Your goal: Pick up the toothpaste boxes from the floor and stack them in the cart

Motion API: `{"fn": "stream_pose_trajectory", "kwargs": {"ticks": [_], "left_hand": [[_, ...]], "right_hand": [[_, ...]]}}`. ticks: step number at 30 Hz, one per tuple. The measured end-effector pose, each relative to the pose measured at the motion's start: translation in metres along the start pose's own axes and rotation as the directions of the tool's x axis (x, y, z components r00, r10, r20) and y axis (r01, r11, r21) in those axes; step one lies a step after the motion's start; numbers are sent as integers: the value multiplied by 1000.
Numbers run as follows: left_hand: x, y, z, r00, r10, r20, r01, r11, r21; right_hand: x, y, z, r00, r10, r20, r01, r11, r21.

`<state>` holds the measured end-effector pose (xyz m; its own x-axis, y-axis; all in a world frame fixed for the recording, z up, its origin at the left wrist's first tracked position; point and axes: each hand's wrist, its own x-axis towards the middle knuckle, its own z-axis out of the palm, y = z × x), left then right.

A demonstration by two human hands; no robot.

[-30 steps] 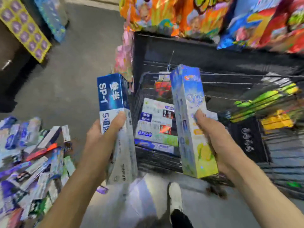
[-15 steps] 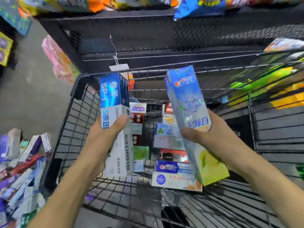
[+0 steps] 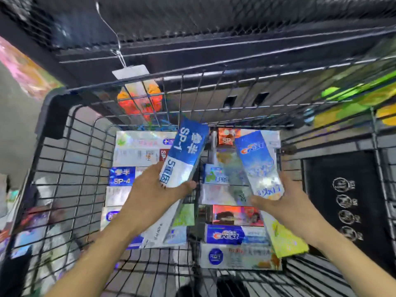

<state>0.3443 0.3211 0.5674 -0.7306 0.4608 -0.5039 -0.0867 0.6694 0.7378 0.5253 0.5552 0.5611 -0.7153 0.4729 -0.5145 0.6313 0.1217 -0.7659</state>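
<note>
My left hand (image 3: 150, 196) grips a blue and white SP-1 toothpaste box (image 3: 186, 155), held lengthwise above the black wire cart (image 3: 70, 166). My right hand (image 3: 285, 209) grips a light blue Crest box (image 3: 259, 166) with a yellow-green lower end. Both boxes hover inside the cart, over two rows of toothpaste boxes lying flat on its bottom, among them a blue SP-4 box (image 3: 122, 175) on the left and a blue Crest box (image 3: 233, 233) on the right.
A black mesh shelf (image 3: 214, 22) stands just beyond the cart, with a hook and white tag (image 3: 130, 70) hanging from it. Loose toothpaste boxes on the floor (image 3: 12, 228) show through the cart's left wall. A black panel (image 3: 342, 202) with round marks is at right.
My view has tipped down into the cart. Both hands have lowered their boxes from above the rim to inside the cart, close over the stacked rows.
</note>
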Motion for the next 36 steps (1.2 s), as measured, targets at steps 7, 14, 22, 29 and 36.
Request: {"fn": "stream_pose_trajectory", "kwargs": {"ticks": [7, 14, 22, 29, 36], "left_hand": [[18, -20, 9, 995, 60, 77, -72, 984, 163], [23, -25, 14, 988, 153, 22, -154, 975, 161], [27, -37, 19, 981, 193, 28, -195, 959, 205], [29, -39, 25, 979, 195, 62, -204, 948, 245], [21, -41, 28, 982, 173, 72, -185, 950, 252]], "right_hand": [[25, 25, -2, 998, -19, 55, 43, 875, -482], [90, 40, 3, 969, -143, 202, 247, 602, -759], [113, 33, 5, 939, -300, 166, 278, 385, -880], [114, 38, 5, 942, -275, 193, 295, 405, -865], [107, 34, 11, 911, -385, 148, 304, 387, -871]]}}
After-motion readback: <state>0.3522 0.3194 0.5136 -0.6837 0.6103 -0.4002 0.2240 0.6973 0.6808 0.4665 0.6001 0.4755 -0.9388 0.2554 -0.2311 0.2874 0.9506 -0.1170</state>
